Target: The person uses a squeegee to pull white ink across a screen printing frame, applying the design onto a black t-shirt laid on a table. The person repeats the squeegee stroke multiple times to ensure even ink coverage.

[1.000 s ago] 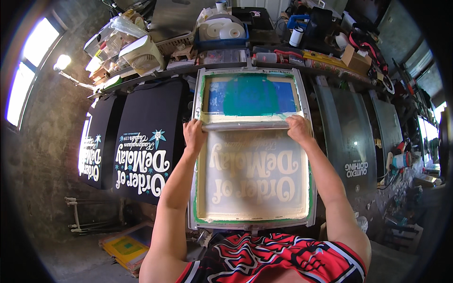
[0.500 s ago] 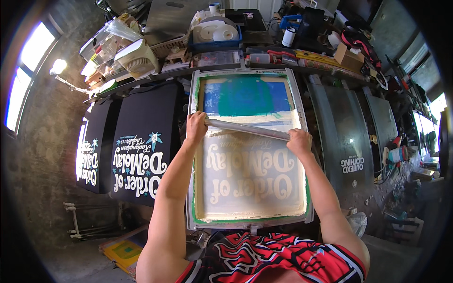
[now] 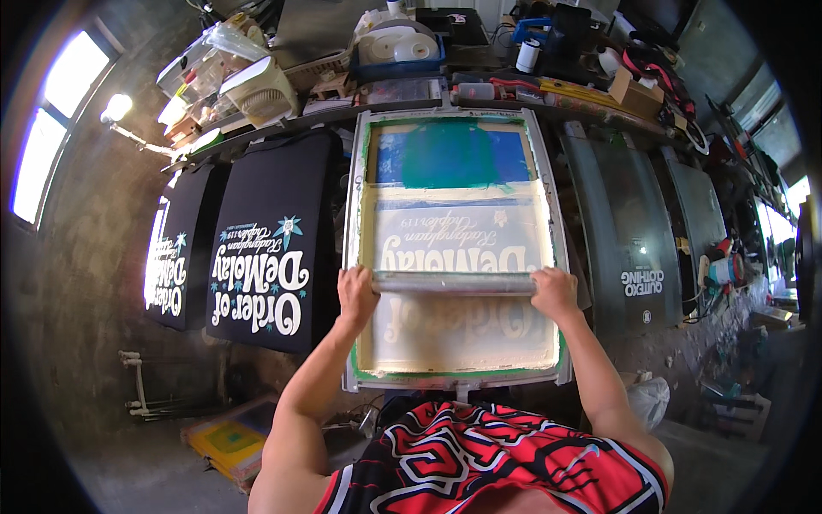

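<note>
A screen printing frame [image 3: 352, 223] lies lengthwise in front of me, its mesh showing pale lettering and a blue and green taped patch at the far end. Across the middle of the mesh lies a long grey squeegee [image 3: 454, 283], roughly level from side to side. My left hand [image 3: 357, 293] is closed round its left end, and my right hand [image 3: 555, 294] grips the right end. Cream ink lines the inner edges of the frame. The squeegee covers part of the lettering. Its blade edge is hidden under the bar.
Left of the frame, black printed shirts [image 3: 276, 197] are stretched on boards. To the right stands a bare dark platen [image 3: 629, 223]. A cluttered shelf [image 3: 325, 108] runs along the back, with a fan [image 3: 259, 92] and a cardboard box [image 3: 635, 92]. A yellow screen [image 3: 229, 437] rests low at left.
Both hands have drawn the squeegee toward me, from the upper part of the lettering to its middle. The bar was slanted and is now nearly level.
</note>
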Available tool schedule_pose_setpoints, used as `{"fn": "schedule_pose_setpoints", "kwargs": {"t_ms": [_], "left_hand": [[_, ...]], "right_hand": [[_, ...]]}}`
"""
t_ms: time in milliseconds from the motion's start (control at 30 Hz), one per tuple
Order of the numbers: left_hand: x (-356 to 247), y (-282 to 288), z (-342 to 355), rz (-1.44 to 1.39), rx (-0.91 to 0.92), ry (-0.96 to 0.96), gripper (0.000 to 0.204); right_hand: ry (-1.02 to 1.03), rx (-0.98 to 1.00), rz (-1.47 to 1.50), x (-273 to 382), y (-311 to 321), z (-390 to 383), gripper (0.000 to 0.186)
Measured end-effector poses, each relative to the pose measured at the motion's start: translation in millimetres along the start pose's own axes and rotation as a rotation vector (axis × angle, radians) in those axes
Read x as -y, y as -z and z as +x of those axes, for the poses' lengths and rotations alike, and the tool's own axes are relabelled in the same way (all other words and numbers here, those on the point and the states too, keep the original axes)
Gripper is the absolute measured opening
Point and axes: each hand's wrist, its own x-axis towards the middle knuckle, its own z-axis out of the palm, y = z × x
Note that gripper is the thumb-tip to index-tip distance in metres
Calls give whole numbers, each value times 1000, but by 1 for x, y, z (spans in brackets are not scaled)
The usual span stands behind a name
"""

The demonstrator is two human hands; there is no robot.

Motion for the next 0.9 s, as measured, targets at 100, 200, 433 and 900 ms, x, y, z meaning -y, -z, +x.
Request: {"fn": "schedule_pose_setpoints", "kwargs": {"t_ms": [100,200,433,900], "left_hand": [[-25,31,-64,-52,51,5,28],[-49,60,-119,-68,80,-5,32],[-71,99,-144,-170,170,11,31],[48,-71,185,-18,-169,-74,19]], "right_hand": [[0,3,8,12,2,-65,21],[35,-50,36,25,6,-122,16],[128,-41,78,34,37,-153,11],[123,-228,-36,-53,3,199,11]]}}
